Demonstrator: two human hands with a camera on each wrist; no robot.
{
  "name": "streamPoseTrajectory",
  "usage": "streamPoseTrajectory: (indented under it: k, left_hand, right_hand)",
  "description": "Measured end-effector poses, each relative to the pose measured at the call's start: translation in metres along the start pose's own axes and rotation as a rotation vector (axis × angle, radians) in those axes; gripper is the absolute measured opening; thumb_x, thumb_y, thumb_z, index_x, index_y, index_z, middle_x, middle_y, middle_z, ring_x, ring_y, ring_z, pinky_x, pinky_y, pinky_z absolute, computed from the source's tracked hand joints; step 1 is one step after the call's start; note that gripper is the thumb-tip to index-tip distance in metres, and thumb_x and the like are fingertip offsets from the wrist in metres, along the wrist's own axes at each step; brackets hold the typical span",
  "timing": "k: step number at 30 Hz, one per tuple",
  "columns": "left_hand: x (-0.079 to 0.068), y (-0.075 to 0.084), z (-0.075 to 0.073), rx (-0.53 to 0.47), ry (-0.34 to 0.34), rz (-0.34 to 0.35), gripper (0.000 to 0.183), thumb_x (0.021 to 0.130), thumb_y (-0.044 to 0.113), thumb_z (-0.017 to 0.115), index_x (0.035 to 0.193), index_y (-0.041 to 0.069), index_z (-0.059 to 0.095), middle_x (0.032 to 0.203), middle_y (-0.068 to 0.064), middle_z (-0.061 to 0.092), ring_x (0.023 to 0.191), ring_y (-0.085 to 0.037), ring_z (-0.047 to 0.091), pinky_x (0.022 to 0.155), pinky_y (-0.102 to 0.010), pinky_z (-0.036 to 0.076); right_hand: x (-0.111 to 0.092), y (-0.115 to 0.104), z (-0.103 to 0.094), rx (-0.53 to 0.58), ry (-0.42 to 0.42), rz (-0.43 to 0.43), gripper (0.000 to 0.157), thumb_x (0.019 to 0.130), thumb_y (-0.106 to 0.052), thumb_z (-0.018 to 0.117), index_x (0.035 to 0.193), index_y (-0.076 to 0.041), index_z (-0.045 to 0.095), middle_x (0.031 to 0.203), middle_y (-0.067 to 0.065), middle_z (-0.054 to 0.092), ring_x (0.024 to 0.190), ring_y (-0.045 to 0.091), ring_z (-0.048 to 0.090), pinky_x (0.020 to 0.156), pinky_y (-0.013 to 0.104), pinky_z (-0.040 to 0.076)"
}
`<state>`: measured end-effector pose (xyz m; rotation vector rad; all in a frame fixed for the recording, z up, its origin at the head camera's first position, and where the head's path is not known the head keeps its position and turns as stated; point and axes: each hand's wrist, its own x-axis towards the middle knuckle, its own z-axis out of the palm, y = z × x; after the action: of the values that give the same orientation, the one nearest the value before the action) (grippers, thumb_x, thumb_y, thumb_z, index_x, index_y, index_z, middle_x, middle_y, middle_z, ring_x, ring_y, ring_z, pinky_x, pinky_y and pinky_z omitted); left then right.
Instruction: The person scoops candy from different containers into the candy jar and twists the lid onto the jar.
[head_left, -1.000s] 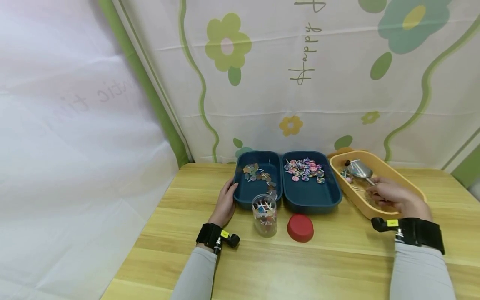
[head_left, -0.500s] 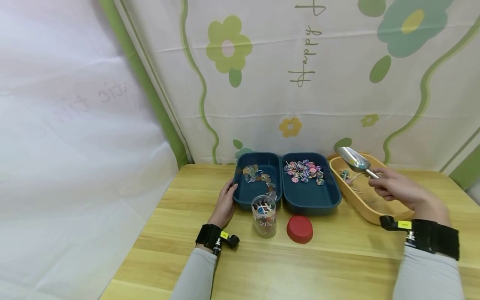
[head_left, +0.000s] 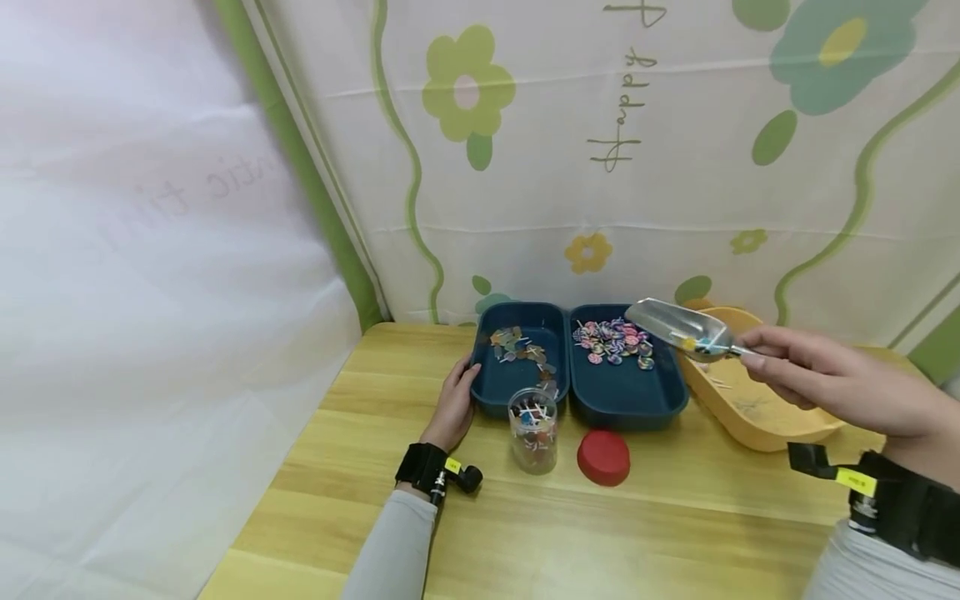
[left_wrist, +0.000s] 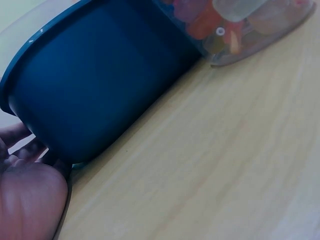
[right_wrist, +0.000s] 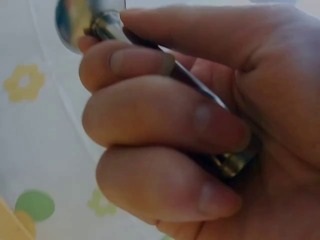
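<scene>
In the head view my right hand (head_left: pixel 832 375) holds a metal scoop (head_left: pixel 678 327) by its handle, tilted with its mouth to the left, in the air above the right blue tray and the yellow tray. A few small lollipops (head_left: pixel 693 342) lie in the scoop. The right wrist view shows my fingers (right_wrist: pixel 160 112) curled round the handle. My left hand (head_left: pixel 450 408) rests against the left side of the left blue tray (head_left: pixel 487 392), which contains brownish lollipops. A clear jar (head_left: pixel 533 450), lidless and partly filled with lollipops, stands before that tray.
The right blue tray (head_left: pixel 622 396) contains swirled lollipops (head_left: pixel 611 340). Right of it sits a yellow tray (head_left: pixel 780 417) with a few white sticks. A red lid (head_left: pixel 603 457) lies on the wooden table (head_left: pixel 600 542) beside the jar. A printed curtain (head_left: pixel 525 192) hangs behind.
My right hand has lifted the scoop out of the yellow tray and carried it left, over the right blue tray's edge. The left hand has stayed at its tray.
</scene>
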<state>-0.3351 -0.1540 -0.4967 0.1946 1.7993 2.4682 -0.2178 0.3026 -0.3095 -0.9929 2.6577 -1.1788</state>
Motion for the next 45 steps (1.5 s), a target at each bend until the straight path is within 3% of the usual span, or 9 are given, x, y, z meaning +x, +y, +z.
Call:
streamPoseTrajectory:
  k: [9, 17, 22, 29, 45]
  left_hand:
    - [0.006, 0.004, 0.004, 0.008, -0.006, 0.002, 0.051, 0.113, 0.019, 0.038, 0.161, 0.003, 0.027, 0.166, -0.016, 0.027, 0.151, -0.029, 0.029, 0.123, -0.046, 0.026]
    - [0.007, 0.003, 0.006, 0.008, -0.019, 0.011, 0.051, 0.113, 0.019, 0.039, 0.16, 0.003, 0.029, 0.165, -0.017, 0.026, 0.152, -0.03, 0.028, 0.124, -0.046, 0.025]
    - [0.006, 0.003, 0.007, 0.013, -0.018, 0.006, 0.05, 0.113, 0.02, 0.038, 0.16, 0.004, 0.03, 0.165, -0.017, 0.026, 0.152, -0.03, 0.028, 0.124, -0.046, 0.025]
    - [0.004, 0.001, 0.005, 0.021, -0.013, 0.001, 0.05, 0.113, 0.019, 0.038, 0.16, 0.004, 0.029, 0.166, -0.016, 0.026, 0.152, -0.029, 0.027, 0.124, -0.044, 0.025]
    - [0.002, 0.0, 0.0, 0.014, -0.006, 0.013, 0.051, 0.113, 0.019, 0.037, 0.16, 0.003, 0.028, 0.166, -0.018, 0.026, 0.151, -0.031, 0.028, 0.123, -0.047, 0.025]
  right_hand:
    - [0.019, -0.035, 0.021, -0.026, -0.154, -0.07, 0.026, 0.109, -0.004, 0.045, 0.125, -0.02, 0.057, 0.083, -0.006, 0.052, 0.061, 0.011, 0.046, 0.052, 0.027, 0.041]
    - [0.043, -0.039, 0.042, -0.137, -0.242, -0.06, 0.018, 0.11, -0.019, 0.05, 0.12, -0.028, 0.062, 0.102, -0.01, 0.062, 0.091, 0.008, 0.058, 0.071, 0.024, 0.047]
    - [0.052, -0.04, 0.048, -0.129, -0.285, -0.033, 0.016, 0.11, -0.023, 0.051, 0.116, -0.025, 0.065, 0.097, -0.011, 0.063, 0.089, 0.01, 0.059, 0.071, 0.025, 0.048]
    - [0.05, -0.043, 0.05, -0.167, -0.27, 0.027, 0.017, 0.109, -0.03, 0.051, 0.118, -0.029, 0.066, 0.104, -0.013, 0.064, 0.094, 0.007, 0.059, 0.078, 0.026, 0.051]
    - [0.053, -0.051, 0.051, -0.21, -0.216, -0.037, 0.017, 0.107, -0.029, 0.057, 0.114, -0.031, 0.072, 0.099, -0.018, 0.067, 0.087, 0.005, 0.061, 0.074, 0.024, 0.052]
